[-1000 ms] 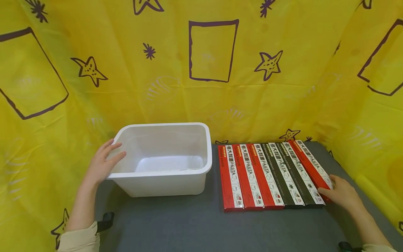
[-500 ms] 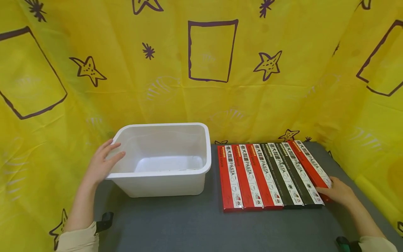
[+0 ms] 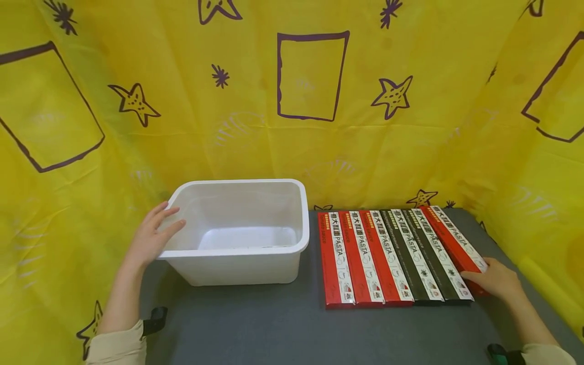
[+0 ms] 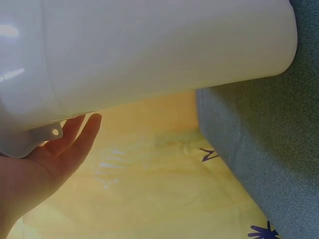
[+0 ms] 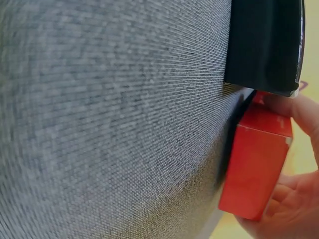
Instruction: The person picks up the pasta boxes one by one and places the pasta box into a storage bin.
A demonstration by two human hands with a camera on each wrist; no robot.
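My left hand [image 3: 148,237] holds the left rim of a white plastic tub [image 3: 232,266]. Its thumb reaches over the inside, while in the left wrist view some fingers [image 4: 82,142] lie along the outer wall beside a small holed lug [image 4: 54,131]. On the right, my right hand [image 3: 498,280] pinches the near end of a red pasta box [image 3: 451,243], thumb on one side and fingers on the other. The right wrist view shows that box's red end [image 5: 256,172] tilted beside a black pasta box [image 5: 264,47].
Left of the held box lie two black pasta boxes [image 3: 408,268] and three red pasta boxes [image 3: 334,279], side by side. They rest on a grey cloth-covered table [image 3: 255,329]. A yellow patterned curtain [image 3: 255,147] hangs behind and at both sides.
The head view has shifted slightly. Both hands keep their holds, and the tub and the boxes stay in their places.
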